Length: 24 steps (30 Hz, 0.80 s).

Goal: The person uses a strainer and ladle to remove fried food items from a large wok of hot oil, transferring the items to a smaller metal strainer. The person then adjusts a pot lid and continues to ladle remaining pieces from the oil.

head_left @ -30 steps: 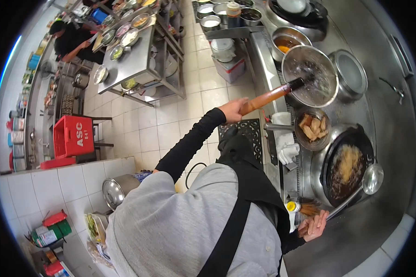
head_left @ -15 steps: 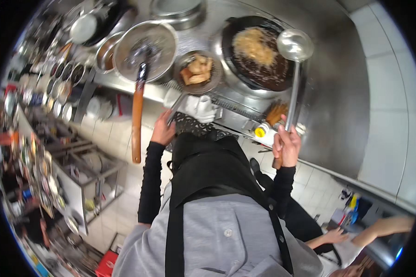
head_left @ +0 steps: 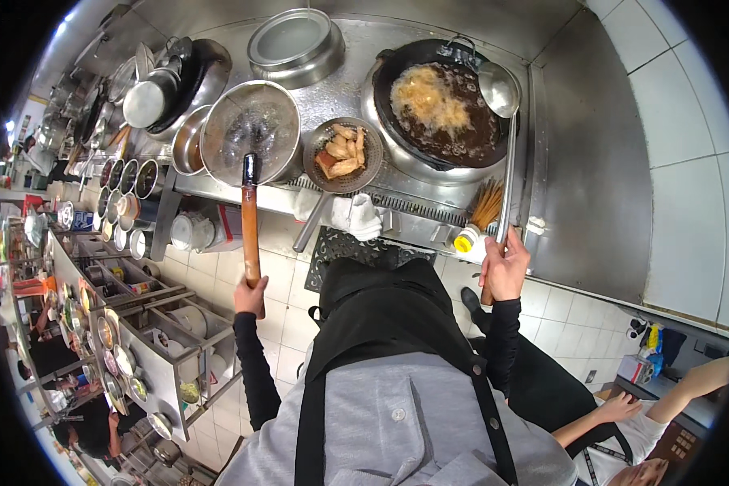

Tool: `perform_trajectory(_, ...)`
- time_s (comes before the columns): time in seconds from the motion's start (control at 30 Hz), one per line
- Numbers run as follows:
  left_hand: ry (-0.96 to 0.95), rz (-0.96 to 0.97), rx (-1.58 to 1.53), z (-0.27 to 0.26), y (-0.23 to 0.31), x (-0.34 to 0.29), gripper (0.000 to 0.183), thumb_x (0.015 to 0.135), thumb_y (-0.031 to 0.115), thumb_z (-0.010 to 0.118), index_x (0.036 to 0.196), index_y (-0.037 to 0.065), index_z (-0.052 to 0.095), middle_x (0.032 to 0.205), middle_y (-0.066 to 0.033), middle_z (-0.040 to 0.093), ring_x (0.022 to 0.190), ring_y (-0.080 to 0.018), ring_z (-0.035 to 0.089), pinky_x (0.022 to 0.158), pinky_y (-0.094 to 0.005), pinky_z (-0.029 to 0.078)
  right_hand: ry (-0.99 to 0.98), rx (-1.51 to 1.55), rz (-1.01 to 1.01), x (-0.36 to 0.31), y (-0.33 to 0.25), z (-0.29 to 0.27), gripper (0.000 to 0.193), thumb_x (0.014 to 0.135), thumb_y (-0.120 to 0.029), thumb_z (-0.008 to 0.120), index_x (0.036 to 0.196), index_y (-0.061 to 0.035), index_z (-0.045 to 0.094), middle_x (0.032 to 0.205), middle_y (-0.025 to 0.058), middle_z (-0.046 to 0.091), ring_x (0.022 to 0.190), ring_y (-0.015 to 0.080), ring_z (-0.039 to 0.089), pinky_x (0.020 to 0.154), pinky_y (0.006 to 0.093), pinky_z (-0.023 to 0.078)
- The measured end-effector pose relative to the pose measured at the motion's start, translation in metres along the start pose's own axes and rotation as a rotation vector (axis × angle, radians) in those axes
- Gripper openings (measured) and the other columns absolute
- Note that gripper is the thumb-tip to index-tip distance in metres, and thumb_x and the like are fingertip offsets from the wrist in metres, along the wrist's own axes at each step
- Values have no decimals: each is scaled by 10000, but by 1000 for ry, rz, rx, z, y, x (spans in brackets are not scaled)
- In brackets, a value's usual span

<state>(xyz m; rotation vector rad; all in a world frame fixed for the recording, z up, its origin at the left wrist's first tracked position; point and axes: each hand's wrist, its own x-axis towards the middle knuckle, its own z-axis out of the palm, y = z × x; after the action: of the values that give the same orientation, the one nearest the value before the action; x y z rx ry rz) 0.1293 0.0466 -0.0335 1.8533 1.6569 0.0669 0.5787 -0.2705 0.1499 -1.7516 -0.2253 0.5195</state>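
My left hand (head_left: 251,296) is closed round the end of the wooden handle of a large round mesh strainer (head_left: 251,134), which rests over a metal pot. My right hand (head_left: 506,266) grips the lower handle of a long steel ladle (head_left: 500,89). The ladle's bowl hangs over the right rim of a black wok (head_left: 494,146). Dark bubbling oil fills the wok, with a pale golden frying mass (head_left: 429,97) at its left. Between strainer and wok sits a perforated skimmer (head_left: 321,178) holding several browned fried pieces (head_left: 344,154); its metal handle sticks out past the counter's front edge, untouched.
A lidded steel pot (head_left: 296,49) stands behind the strainer. White cloths (head_left: 356,217) lie along the counter's front edge. Near my right hand are a bamboo brush (head_left: 486,206) and a yellow-capped bottle (head_left: 466,238). Another person's arm (head_left: 603,411) shows at lower right.
My left hand has let go of the skimmer's handle, moved left and taken hold of the strainer's wooden handle. My right hand still holds the ladle near the wok. The view has shifted slightly.
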Motion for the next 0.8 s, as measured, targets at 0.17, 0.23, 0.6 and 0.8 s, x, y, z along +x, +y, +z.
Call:
perform_trajectory(0.17, -389, -95, -816, -10, 45, -43, 332, 960, 185, 668, 1166, -34, 529, 946, -166, 697, 798, -260, 740, 647, -337, 597, 5, 70, -40, 15, 4, 15, 281, 942, 15, 569, 1222, 12, 586, 578, -7, 452, 364, 83, 444, 310, 277, 377)
perform_trajectory(0.23, -431, -89, -921, -13, 54, -47, 364, 956, 155, 658, 1226, -18, 487, 979, -160, 676, 756, -250, 725, 617, -334, 588, 14, 55, -34, 27, 5, 16, 322, 935, 22, 571, 1257, 13, 580, 589, -11, 451, 364, 84, 444, 309, 276, 374)
perform_trajectory(0.6, -546, 54, -1449, -8, 70, -88, 671, 886, 203, 735, 1414, 63, 347, 1148, -137, 564, 617, -178, 587, 553, -280, 509, -13, 35, -67, 33, 5, 11, 377, 931, 30, 571, 1308, 12, 567, 594, -6, 455, 356, 77, 443, 305, 265, 361)
perform_trajectory(0.8, -640, 70, -1410, -20, 89, -84, 666, 882, 75, 701, 1449, 40, 353, 1312, -162, 542, 665, -142, 582, 543, -248, 499, -43, 26, -31, 19, 8, 10, 409, 937, 3, 571, 1345, -3, 552, 544, -19, 453, 352, 71, 444, 307, 264, 366)
